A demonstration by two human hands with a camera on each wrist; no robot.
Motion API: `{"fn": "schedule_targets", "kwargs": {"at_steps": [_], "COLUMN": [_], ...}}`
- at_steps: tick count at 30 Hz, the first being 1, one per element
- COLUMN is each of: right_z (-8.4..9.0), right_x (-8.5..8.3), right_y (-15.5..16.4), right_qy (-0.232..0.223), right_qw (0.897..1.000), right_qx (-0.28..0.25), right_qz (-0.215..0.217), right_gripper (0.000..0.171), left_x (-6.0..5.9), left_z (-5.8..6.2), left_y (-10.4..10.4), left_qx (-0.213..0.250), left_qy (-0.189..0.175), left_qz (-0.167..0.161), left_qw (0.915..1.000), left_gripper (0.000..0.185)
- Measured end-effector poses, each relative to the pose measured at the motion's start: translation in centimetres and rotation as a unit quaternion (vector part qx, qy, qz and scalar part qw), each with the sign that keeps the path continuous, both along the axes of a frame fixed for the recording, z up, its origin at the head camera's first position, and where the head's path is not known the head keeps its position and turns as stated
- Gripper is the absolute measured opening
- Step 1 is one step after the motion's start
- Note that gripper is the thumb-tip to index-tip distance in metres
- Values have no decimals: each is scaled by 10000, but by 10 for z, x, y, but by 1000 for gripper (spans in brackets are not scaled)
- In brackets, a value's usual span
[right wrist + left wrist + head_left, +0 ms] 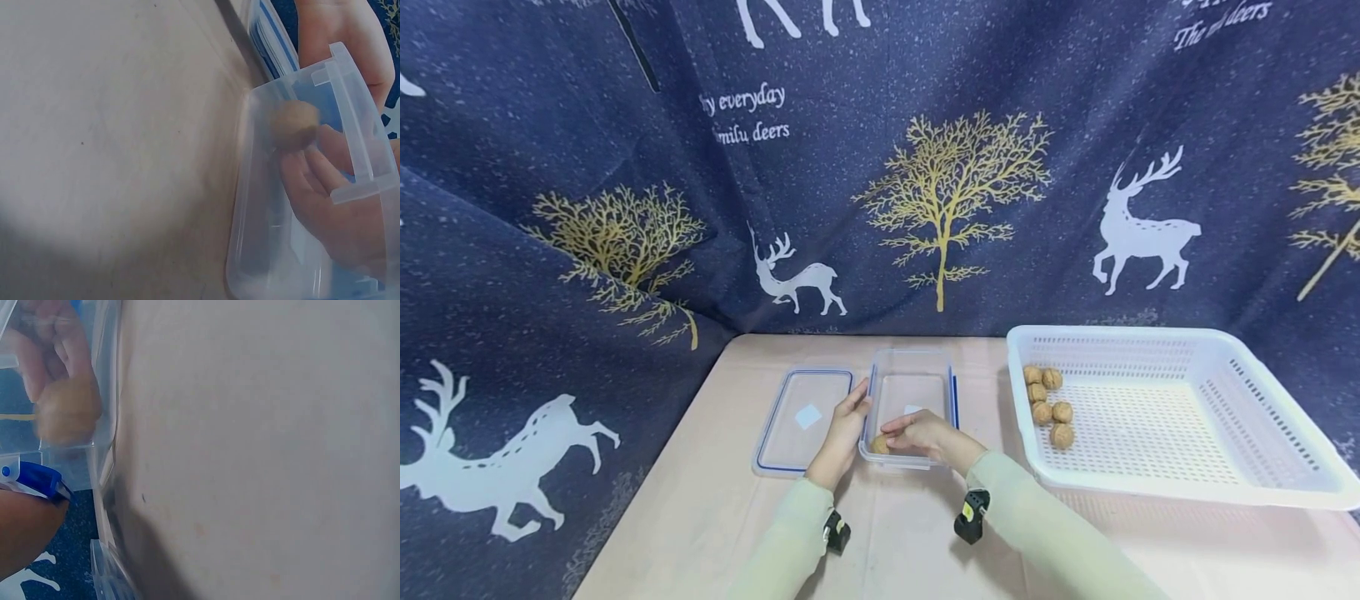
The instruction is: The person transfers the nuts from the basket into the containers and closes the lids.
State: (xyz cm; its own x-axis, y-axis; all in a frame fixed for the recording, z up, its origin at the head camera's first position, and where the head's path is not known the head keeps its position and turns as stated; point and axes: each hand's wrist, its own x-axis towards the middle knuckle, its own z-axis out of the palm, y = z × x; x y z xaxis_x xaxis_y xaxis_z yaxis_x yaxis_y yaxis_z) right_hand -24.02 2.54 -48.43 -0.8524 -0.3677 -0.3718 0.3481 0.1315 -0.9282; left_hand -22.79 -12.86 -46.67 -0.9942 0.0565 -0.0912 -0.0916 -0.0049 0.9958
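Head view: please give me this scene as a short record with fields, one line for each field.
Surface: beige table
Right hand: inside the clear plastic container, fingertips on one walnut; the grip itself is not clear
Left hand: rests on the container's left wall
Lid: flat on the table, left of the container
White basket: right of the container, five walnuts in its left end
Backdrop: dark blue cloth with deer and trees
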Motion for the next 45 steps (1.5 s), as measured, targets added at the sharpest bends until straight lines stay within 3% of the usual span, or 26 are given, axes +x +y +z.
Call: {"fn": "schedule_targets", "kwargs": {"at_steps": [11, 23, 35, 45], "right_z": [10, 37, 68, 95], "right_x": [2, -6, -23, -41], "right_y": [2, 5, 13, 31], "right_qy": [94, 310, 556, 791], "right_qw": [9999, 9993, 9981, 9952], "right_qx": [5, -184, -257, -511], "right_qz": [-51, -75, -11, -264], "right_gripper": [36, 41, 42, 44], "left_x": [4, -14, -14, -14], "left_z": [2, -31, -31, -31], "left_y": [2, 1, 0, 0], "left_qx": [67, -59, -259, -346], "left_qy": [157, 275, 331, 228], "left_qz": [80, 206, 199, 186], "left_qw": [9998, 9994, 9989, 9990], "left_gripper": [47, 48, 48, 48]}}
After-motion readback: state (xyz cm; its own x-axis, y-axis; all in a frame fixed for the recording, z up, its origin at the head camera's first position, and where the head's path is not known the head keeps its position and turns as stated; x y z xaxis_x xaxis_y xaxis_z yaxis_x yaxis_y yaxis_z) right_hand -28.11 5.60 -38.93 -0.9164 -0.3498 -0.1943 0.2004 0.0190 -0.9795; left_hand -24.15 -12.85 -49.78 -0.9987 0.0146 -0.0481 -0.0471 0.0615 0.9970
